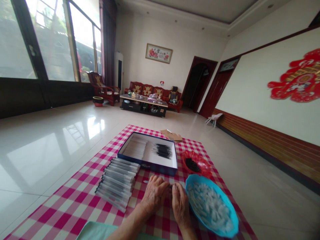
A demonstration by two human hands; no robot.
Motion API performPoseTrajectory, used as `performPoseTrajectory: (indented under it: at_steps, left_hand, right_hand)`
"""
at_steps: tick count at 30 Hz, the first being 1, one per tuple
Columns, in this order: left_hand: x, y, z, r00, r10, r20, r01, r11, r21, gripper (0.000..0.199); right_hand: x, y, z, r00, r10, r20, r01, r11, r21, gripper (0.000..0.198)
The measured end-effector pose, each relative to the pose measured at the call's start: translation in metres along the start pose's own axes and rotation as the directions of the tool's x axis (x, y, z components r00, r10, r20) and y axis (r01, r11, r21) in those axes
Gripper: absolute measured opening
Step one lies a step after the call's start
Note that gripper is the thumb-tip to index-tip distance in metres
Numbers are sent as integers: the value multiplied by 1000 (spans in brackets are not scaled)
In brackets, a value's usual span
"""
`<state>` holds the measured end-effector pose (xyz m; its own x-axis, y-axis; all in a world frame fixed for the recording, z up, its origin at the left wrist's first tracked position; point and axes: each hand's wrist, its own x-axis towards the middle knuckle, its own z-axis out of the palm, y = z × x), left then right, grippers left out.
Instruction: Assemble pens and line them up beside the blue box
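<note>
My left hand (pixel 155 192) is closed around a slim pen, most of it hidden by the fingers; its pale tip (pixel 145 182) pokes out on the left. At the pen's other end, my right hand (pixel 180 201) pinches a small dark part between thumb and fingers. The two hands almost touch, low over the checked cloth. To the left lies a stack of clear pens (pixel 117 181) with dark ends. Beyond my hands, a shallow blue-edged box (pixel 147 169) holds clear tubes (pixel 135 148) and a bundle of black refills (pixel 163 151).
Right of my hands stands a turquoise bowl (pixel 232 218) of small whitish pieces. Behind it, a red dish (pixel 203 163) holds small black parts (pixel 192 164). Cardboard (pixel 172 135) lies at the table's far edge; a pale green cloth (pixel 96 231) is at the near edge.
</note>
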<state>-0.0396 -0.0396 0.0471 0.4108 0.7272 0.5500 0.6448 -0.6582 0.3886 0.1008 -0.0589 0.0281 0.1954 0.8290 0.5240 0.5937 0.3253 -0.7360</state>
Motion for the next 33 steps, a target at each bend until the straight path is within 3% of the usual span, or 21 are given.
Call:
performPoseTrajectory:
  at_steps: [7, 23, 25, 29, 33]
  left_hand:
    - [-1, -1, 1, 1000, 13, 8, -13, 1000, 5, 18]
    - [1, -2, 1, 1000, 29, 5, -29, 999, 28, 19]
    - [1, -1, 0, 998, 46, -46, -46, 999, 7, 19]
    - [0, 4, 1, 960, 57, -273, -75, 996, -54, 20]
    - [-6, 6, 10, 951, -36, -308, -12, 988, -152, 28]
  right_hand:
    - [1, 0, 0, 999, 1, 50, 1, 1000, -31, 39]
    - [2, -5, 0, 999, -11, 30, 13, 999, -49, 46]
    - [1, -2, 0, 1000, 3, 21, -2, 999, -40, 47]
    - [-1, 1, 3, 993, 114, -8, -114, 993, 30, 47]
    - [-5, 0, 8, 969, 246, -31, -238, 957, 164, 49]
